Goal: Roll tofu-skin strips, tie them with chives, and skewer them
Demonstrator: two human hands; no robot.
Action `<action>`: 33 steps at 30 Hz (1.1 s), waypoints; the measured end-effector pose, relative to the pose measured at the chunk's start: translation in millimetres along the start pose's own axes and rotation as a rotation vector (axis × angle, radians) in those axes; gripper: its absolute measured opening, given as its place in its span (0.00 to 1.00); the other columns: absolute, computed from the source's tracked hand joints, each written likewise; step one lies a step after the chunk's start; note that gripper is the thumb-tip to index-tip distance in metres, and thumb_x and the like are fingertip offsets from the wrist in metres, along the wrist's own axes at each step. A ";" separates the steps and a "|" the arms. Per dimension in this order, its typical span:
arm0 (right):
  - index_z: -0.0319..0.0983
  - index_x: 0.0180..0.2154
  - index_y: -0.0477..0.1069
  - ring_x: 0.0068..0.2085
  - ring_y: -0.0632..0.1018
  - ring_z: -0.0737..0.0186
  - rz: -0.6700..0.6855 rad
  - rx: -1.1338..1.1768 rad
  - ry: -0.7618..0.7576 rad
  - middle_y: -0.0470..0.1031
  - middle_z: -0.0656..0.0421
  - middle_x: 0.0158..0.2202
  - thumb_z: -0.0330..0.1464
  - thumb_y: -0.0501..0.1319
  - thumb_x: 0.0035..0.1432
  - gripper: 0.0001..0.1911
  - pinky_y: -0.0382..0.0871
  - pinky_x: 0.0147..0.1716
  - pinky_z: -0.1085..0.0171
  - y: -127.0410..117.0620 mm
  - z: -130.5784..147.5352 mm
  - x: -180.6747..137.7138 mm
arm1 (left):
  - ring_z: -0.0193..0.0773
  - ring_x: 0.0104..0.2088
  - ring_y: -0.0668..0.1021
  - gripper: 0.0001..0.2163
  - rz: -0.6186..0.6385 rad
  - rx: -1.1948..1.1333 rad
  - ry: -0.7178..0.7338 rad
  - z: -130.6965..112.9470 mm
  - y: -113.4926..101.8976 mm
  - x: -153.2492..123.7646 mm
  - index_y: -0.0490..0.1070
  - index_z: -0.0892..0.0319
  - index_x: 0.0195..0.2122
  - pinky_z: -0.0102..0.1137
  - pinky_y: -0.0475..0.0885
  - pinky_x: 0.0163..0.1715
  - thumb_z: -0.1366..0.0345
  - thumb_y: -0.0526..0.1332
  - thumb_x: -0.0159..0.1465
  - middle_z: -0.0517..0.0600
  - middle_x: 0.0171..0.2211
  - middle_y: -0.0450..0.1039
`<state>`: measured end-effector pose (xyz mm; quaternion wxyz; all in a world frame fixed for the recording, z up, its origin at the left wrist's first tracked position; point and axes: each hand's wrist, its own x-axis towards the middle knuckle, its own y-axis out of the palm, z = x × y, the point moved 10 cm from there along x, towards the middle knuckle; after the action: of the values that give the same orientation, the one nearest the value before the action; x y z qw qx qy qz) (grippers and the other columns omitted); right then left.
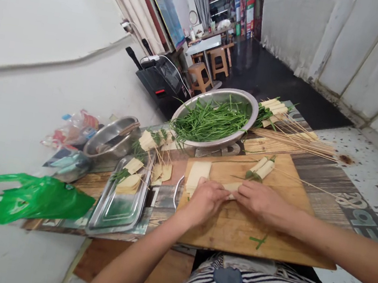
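Observation:
My left hand (205,200) and my right hand (261,202) are close together over the wooden cutting board (231,234), with fingers closed on a pale tofu sheet (232,187) that looks partly rolled. The fingers cover much of it, so I cannot tell what is inside. Just left of my left hand lies a stack of flat tofu sheets (199,172). Beyond my right hand, finished tofu rolls (264,168) with green chives sticking out rest on the board, with a skewer running to the right. A few chive scraps (258,241) lie near the board's front.
A metal bowl (255,105) of chives stands behind the board. Bamboo skewers (292,143) and skewered rolls (276,108) lie at the right back. To the left are a metal tray (116,211) with tofu pieces, a smaller steel bowl (104,135) and a green plastic bag (46,200).

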<state>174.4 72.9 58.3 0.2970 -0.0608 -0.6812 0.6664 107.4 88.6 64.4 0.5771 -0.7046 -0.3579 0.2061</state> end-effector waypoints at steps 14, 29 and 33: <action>0.32 0.40 0.72 0.36 0.65 0.58 -0.005 -0.082 0.074 0.69 0.52 0.34 0.25 0.46 0.67 0.16 0.59 0.39 0.59 -5.7 -4.6 -2.9 | 0.38 0.35 0.71 0.12 -0.156 0.125 0.035 2.3 -2.5 7.0 0.76 0.57 0.36 0.33 0.62 0.34 0.65 0.53 0.70 0.52 0.33 0.73; 0.33 0.39 0.73 0.40 0.66 0.55 0.033 -0.051 0.188 0.71 0.51 0.37 0.29 0.50 0.67 0.14 0.59 0.42 0.57 -2.9 -24.2 8.5 | 0.37 0.34 0.74 0.12 -0.175 0.004 0.055 10.1 0.2 16.2 0.76 0.59 0.34 0.30 0.67 0.34 0.65 0.54 0.70 0.52 0.31 0.74; 0.34 0.40 0.74 0.38 0.66 0.56 0.069 -0.040 0.151 0.72 0.52 0.35 0.27 0.49 0.66 0.14 0.58 0.40 0.57 -3.6 -22.8 8.4 | 0.35 0.32 0.74 0.14 -0.106 -0.052 0.048 15.4 3.0 23.5 0.78 0.59 0.33 0.29 0.67 0.32 0.64 0.53 0.70 0.51 0.30 0.74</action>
<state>179.7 96.4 62.9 0.3230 -0.1403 -0.6674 0.6562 112.9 116.0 60.6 0.5771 -0.7042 -0.3860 0.1486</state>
